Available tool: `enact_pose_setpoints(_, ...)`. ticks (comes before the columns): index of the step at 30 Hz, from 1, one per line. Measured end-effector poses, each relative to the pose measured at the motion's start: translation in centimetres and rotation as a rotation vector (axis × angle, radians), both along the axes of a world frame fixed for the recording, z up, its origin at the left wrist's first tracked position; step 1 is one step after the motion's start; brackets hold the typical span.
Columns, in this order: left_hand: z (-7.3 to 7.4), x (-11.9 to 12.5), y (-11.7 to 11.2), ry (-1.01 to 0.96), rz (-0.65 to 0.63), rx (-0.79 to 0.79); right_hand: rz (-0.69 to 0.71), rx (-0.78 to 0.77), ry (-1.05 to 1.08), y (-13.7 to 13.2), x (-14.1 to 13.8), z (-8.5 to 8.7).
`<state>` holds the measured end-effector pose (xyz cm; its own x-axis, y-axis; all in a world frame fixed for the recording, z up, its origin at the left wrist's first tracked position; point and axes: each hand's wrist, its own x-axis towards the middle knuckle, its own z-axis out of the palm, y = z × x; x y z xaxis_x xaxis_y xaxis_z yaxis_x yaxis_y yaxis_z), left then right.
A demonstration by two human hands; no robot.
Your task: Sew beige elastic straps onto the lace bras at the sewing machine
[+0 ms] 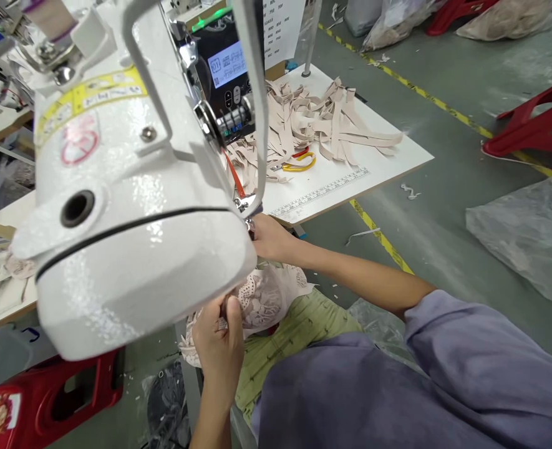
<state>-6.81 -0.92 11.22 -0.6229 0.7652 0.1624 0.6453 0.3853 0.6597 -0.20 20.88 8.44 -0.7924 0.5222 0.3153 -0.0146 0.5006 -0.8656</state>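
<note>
A pale pink lace garment piece hangs at the front of the white sewing machine and drapes over my lap. My left hand pinches its edge between thumb and fingers, just under the machine head. Farther up, my right hand reaches in beside the needle area; its fingertips are hidden behind the machine head. The needle and presser foot are hidden too. Beyond my right hand, yellow-handled snips lie on the white table by a heap of beige fabric strips.
A control panel with a lit screen sits behind the machine. A printed ruler runs along the table edge. Red stools stand at lower left and at right. Plastic bags lie on the floor.
</note>
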Motion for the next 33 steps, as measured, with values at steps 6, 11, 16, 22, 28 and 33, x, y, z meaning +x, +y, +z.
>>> enact_pose_setpoints(6,-1.5,-0.5,-0.5,0.091,0.044,-0.033,0.008,-0.066,0.026,-0.1,0.5,0.4)
enact_pose_setpoints(11,-1.5,1.7,1.2,0.557,-0.063,0.172,-0.022,-0.041,0.055,-0.1,0.5,-0.2)
enact_pose_setpoints(16,-1.5,4.4,2.4,0.621,-0.160,-0.006,-0.034,-0.009,0.080,-0.4,0.5,-0.8)
enact_pose_setpoints(22,-1.8,4.3,1.9,0.642,-0.160,-0.062,-0.028,-0.020,0.057,-0.6,0.4,-0.4)
enact_pose_setpoints(28,-1.7,3.9,2.0,0.624,-0.159,-0.069,-0.071,0.030,-0.044,-0.5,0.2,0.2)
enact_pose_setpoints(33,-1.7,3.7,2.2,0.634,-0.160,-0.061,-0.068,0.062,-0.049,-0.3,-0.1,0.0)
